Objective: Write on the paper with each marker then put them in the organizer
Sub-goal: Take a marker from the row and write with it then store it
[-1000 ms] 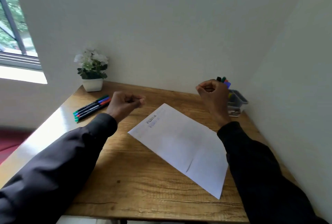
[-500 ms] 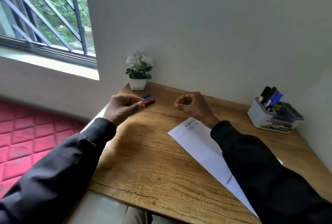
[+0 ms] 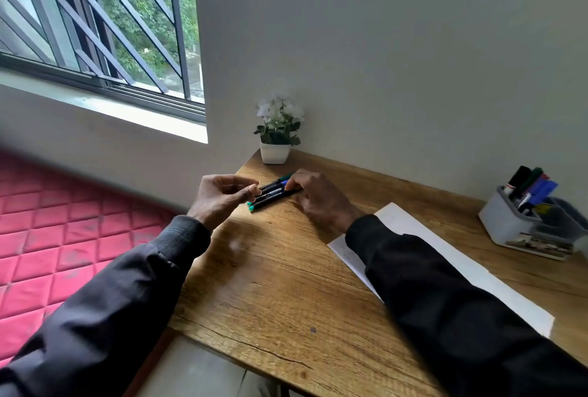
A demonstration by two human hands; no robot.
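Window (image 3: 95, 14): sitting far left, behind slanted bars, with green leaves showing outside.
Red mat (image 3: 47, 221): lying quilted, below the sill and left of the table.
Left hand (image 3: 222, 196): hovering at the table's left edge with its fingers curling in and the thumb meeting the forefinger. The fingertips are sitting right at the near ends of the loose markers. I cannot tell whether they are pinching one or closing on nothing.
Loose markers (image 3: 273, 194): lying side by side in a tight row on the table (image 3: 286, 285), between the two hands. They have dark barrels, with teal caps pointing toward the left hand and green and blue ends pointing toward the right hand.
Plant pot (image 3: 275, 153): standing upright in the back left corner, just behind the loose markers, holding a small leafy plant with white flowers.
Right hand (image 3: 318, 199): lying palm down, its bent fingertips touching the far ends of the loose markers. The thumb is hidden, so I cannot tell whether it is gripping.
Paper (image 3: 461, 263): lying flat and slanted, partly under the right sleeve, well apart from the loose markers.
Organizer (image 3: 506, 221): sitting near the far right edge. Its taller pale compartment is holding the standing markers (image 3: 534, 186), black, green, red and blue, leaning upright. The darker, lower section beside it is holding something yellow, too small to make out.
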